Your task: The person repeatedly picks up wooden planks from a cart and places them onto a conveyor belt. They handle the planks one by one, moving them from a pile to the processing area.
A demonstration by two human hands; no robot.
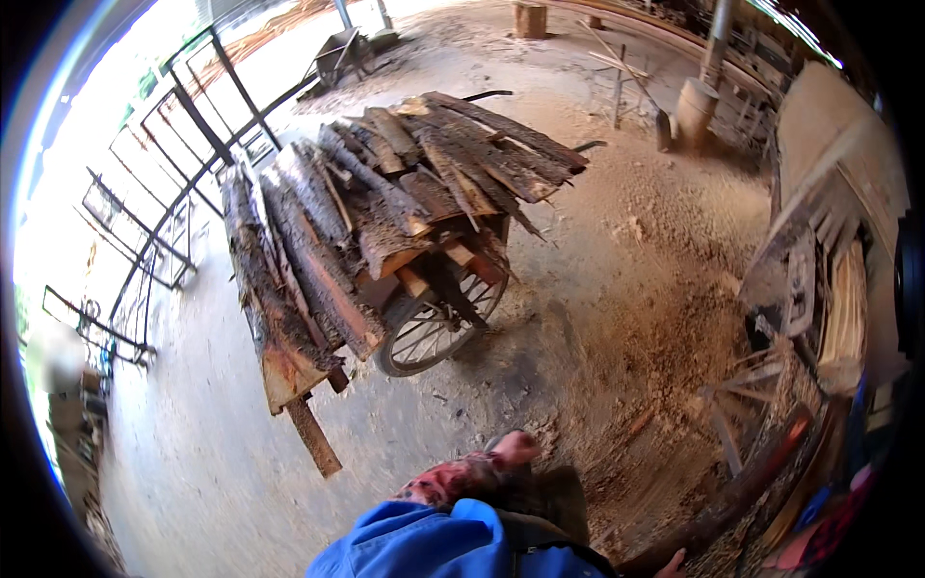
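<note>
My left hand (pixel 517 447) reaches out in front of my body from a red patterned sleeve. It is curled closed, slightly blurred, with nothing visible in it. At the lower edge, the fingers of my right hand (pixel 672 564) rest against a long dark log (pixel 742 501), and most of that hand is out of the picture. Ahead of me stands a cart, its spoked wheel (pixel 434 332) showing beneath a heaped load of bark-covered slabs (pixel 376 193). A board end (pixel 313 438) sticks out low at the near side of the load.
At the lower right, another person's arm in a plaid sleeve (pixel 838 530) is beside the log. Split wood (pixel 843 318) and a large slanted panel (pixel 838 144) stand at right. Sawdust (pixel 636 318) covers the floor. Metal frames (pixel 159 202) line the left; a wheelbarrow (pixel 337 53) stands behind.
</note>
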